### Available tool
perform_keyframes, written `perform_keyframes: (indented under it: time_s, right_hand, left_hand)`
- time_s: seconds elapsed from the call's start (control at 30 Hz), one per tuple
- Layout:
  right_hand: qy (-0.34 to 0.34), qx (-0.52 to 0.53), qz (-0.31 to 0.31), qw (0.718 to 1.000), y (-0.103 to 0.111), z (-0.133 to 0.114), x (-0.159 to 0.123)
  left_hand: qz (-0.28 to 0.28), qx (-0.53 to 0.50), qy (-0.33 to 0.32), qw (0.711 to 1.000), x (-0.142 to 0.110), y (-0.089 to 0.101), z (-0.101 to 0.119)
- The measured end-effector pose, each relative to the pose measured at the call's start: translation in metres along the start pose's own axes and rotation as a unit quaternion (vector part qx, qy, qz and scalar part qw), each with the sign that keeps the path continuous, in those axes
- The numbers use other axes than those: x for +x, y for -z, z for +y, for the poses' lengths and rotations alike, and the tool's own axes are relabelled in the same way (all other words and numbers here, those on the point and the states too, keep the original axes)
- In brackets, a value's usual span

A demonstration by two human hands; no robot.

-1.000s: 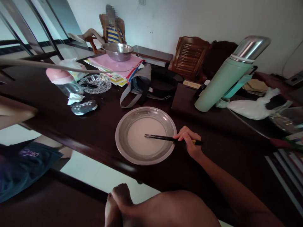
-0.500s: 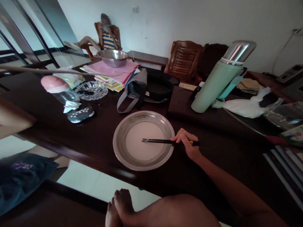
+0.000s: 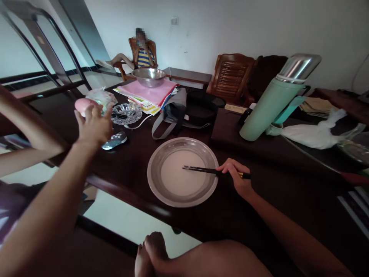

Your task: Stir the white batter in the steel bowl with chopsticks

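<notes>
A round metal plate (image 3: 155,169) holding white liquid (image 3: 181,177) lies on the dark wooden table (image 3: 129,161). My right hand (image 3: 238,177) rests at the plate's right rim, closed on a pair of black chopsticks (image 3: 201,169) whose tips sit in the white liquid. My left hand (image 3: 93,123) is raised over the table's left part with fingers spread, holding nothing. It is close to a pink-lidded jar (image 3: 82,104) and a grey remote (image 3: 114,140). My knee and foot (image 3: 152,254) show at the bottom.
A green thermos (image 3: 273,100) leans at the right beside a white plastic bag (image 3: 311,132). A grey bag (image 3: 178,111), glass dish (image 3: 126,112), stacked books with a metal bowl (image 3: 148,76) stand behind. Another person's arm (image 3: 25,127) reaches in at left; someone sits in a far chair (image 3: 143,54).
My left arm has come into view from the lower left and risen toward the pink-lidded jar, hand open. My right hand and the chopsticks have stayed at the plate.
</notes>
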State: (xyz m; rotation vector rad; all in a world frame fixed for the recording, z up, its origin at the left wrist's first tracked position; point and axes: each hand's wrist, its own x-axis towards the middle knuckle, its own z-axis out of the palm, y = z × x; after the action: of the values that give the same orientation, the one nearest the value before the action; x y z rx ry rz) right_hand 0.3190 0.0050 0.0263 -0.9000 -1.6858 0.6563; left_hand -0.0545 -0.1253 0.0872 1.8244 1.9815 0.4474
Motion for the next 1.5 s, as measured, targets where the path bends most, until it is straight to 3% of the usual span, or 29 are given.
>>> perform_keyframes:
  time_s: [0.03,0.1,0.13,0.2,0.27,0.33,0.4,0.5,0.57,0.73,0.9,0.97,1.07,1.23,1.3,1.4,1.5]
  right_hand:
    - [0.008,-0.003,0.002,1.000,-0.001,-0.001,0.000]
    - [0.049,-0.013,-0.025,0.998,-0.003,-0.004,-0.001]
    - [0.072,-0.020,-0.049,0.996,-0.004,-0.004,-0.001]
    - [0.102,-0.036,-0.091,0.990,-0.005,-0.004,-0.001]
    - [0.098,-0.054,-0.089,0.990,-0.003,-0.002,0.000]
    - [0.069,-0.063,-0.022,0.995,0.001,0.001,0.001]
    - [0.053,-0.042,0.009,0.998,0.004,0.001,0.002]
    - [0.081,-0.050,-0.064,0.993,0.003,-0.001,0.001]
    - [0.085,-0.063,-0.101,0.989,0.002,-0.001,0.001]
    - [0.046,-0.033,0.025,0.998,0.003,0.002,0.001]
    - [0.092,-0.052,-0.097,0.990,0.000,0.002,0.001]
    - [0.070,-0.064,-0.039,0.995,0.001,0.003,0.001]
    - [0.054,-0.005,0.041,0.998,0.004,0.004,0.001]
    - [0.069,-0.035,-0.091,0.993,0.001,0.001,-0.001]
    - [0.046,-0.051,-0.035,0.997,0.001,0.002,-0.001]
    - [0.044,0.012,0.049,0.998,0.002,0.004,-0.001]
    - [0.066,0.001,-0.049,0.997,0.000,0.002,-0.001]
  left_hand:
    - [0.048,0.000,-0.008,0.999,0.037,0.007,0.006]
    - [0.230,-0.020,-0.023,0.973,0.109,0.010,0.015]
    - [0.271,-0.048,-0.044,0.960,0.138,0.004,0.018]
    - [0.264,-0.209,-0.052,0.940,0.170,-0.020,0.020]
    - [0.185,-0.429,0.006,0.884,0.173,-0.050,0.020]
    - [0.123,-0.556,0.064,0.819,0.159,-0.076,0.023]
    - [0.079,-0.608,0.112,0.782,0.145,-0.092,0.028]
    - [0.094,-0.636,0.149,0.751,0.135,-0.100,0.033]
    - [0.117,-0.632,0.152,0.751,0.135,-0.100,0.034]
    - [0.126,-0.582,0.141,0.791,0.134,-0.100,0.030]
    - [0.126,-0.580,0.131,0.794,0.131,-0.100,0.029]
    - [0.123,-0.583,0.134,0.792,0.131,-0.101,0.029]
    - [0.123,-0.582,0.132,0.793,0.131,-0.101,0.028]
    - [0.136,-0.578,0.140,0.792,0.131,-0.104,0.026]
    - [0.143,-0.572,0.146,0.794,0.131,-0.104,0.026]
    - [0.142,-0.563,0.131,0.803,0.130,-0.103,0.026]
    - [0.143,-0.557,0.122,0.809,0.130,-0.102,0.026]
